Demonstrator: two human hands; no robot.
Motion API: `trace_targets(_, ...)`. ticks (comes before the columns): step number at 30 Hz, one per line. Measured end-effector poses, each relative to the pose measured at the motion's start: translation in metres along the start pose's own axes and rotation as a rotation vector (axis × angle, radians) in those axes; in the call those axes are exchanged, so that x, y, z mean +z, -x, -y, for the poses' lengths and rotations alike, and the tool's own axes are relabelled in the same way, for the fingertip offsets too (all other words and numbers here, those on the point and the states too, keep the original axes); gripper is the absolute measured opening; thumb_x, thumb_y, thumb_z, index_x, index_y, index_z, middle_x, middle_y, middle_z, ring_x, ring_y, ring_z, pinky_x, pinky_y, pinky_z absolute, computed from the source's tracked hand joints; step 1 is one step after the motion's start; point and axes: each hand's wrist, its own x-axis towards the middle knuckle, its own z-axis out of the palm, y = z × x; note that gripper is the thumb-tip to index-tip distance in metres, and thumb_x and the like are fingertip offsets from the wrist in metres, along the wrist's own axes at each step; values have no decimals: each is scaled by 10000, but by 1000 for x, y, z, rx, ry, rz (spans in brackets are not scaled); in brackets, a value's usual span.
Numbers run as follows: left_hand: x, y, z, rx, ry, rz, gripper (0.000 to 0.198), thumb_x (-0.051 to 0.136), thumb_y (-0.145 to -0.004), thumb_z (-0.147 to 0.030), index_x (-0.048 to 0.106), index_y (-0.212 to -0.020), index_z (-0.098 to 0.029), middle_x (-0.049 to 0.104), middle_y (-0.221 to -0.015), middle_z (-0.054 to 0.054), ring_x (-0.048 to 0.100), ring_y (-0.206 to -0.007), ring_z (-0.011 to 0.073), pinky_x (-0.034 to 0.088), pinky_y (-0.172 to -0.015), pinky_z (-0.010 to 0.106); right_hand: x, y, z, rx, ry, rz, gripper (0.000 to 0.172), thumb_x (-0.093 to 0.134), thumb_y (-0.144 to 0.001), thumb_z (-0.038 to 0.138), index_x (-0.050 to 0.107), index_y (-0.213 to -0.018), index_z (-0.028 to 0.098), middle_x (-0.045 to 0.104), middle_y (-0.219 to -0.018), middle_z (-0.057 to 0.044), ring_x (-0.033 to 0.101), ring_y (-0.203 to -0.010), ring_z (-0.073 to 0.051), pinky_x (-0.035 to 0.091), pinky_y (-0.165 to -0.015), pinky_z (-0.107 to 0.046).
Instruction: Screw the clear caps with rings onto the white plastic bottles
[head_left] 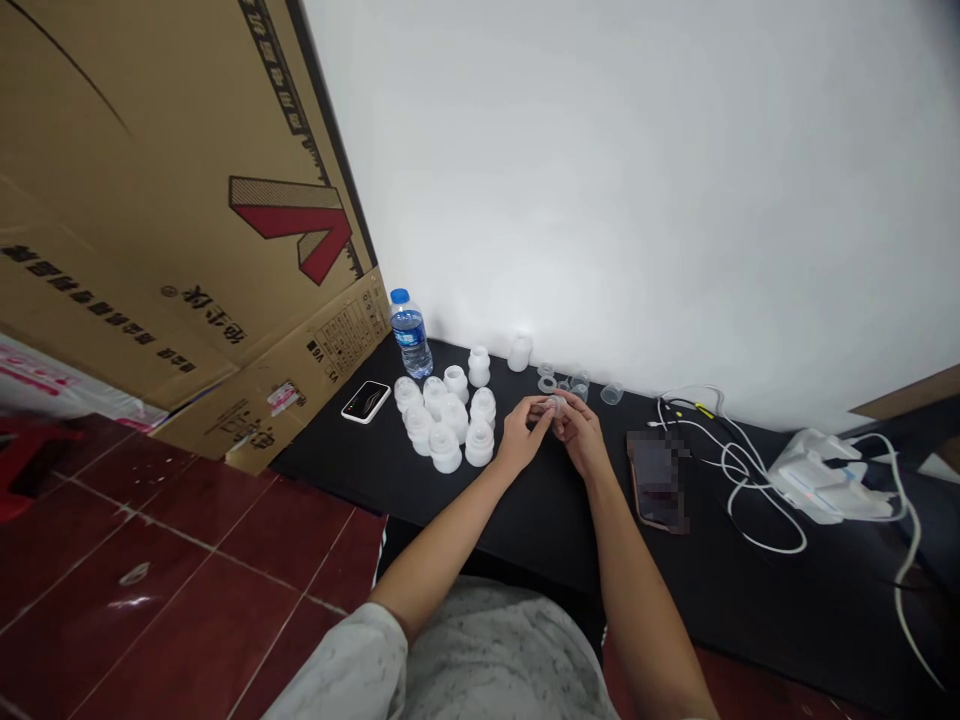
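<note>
My left hand (523, 428) and my right hand (579, 430) meet above the black table, fingers closed around a small translucent plastic piece (555, 404). Fingers cover much of it, so its exact kind is unclear. Just beyond them lie translucent rings (547, 383) and small clear cups, one cup (611, 394) standing off to the right. To the left of my left hand, several white plastic bottle-shaped pieces (453, 415) stand in a tight group. Two similar white pieces are nearer the wall, one (479, 366) by the group and another (519, 352) farther right.
A water bottle (412, 335) and a white-edged phone (366, 401) are at the table's left end. Right of my hands lie another phone (658, 480), tangled white cables (739, 470) and a white power strip (829, 475). A large cardboard box (172, 180) borders the left side.
</note>
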Motion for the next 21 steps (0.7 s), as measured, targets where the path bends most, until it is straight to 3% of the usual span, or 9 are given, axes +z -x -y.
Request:
trace_targets(6, -2, -1, -6, -7, -17, -3, 321, 533, -1105, -501, 659, -1210, -225, 768, -1191, 106, 761, -1070, 231, 624, -952, 403, 0, 0, -5, -75, 70, 4, 374, 881, -833, 438, 763, -1139, 259, 698, -965, -1, 516, -606, -103, 449, -535, -257)
trace_targets(14, -2, 1, -5, -43, 1, -10, 343, 465, -1120, -538, 618, -1148, -232, 764, -1091, 78, 760, -894, 201, 641, -798, 352, -2, 0, -6, -82, 224, -20, 399, 919, -801, 525, 720, -945, 211, 594, -701, 52, 369, -502, -73, 268, -439, -229)
trace_targets(21, -3, 2, -6, -20, -17, -29, 286, 473, -1124, -474, 637, -1151, -241, 753, -1115, 71, 728, -1007, 222, 608, -901, 376, 0, 1, -7, -82, 262, -6, 421, 879, -831, 570, 712, -1012, 229, 571, -656, 66, 442, -505, -108, 368, -438, -238)
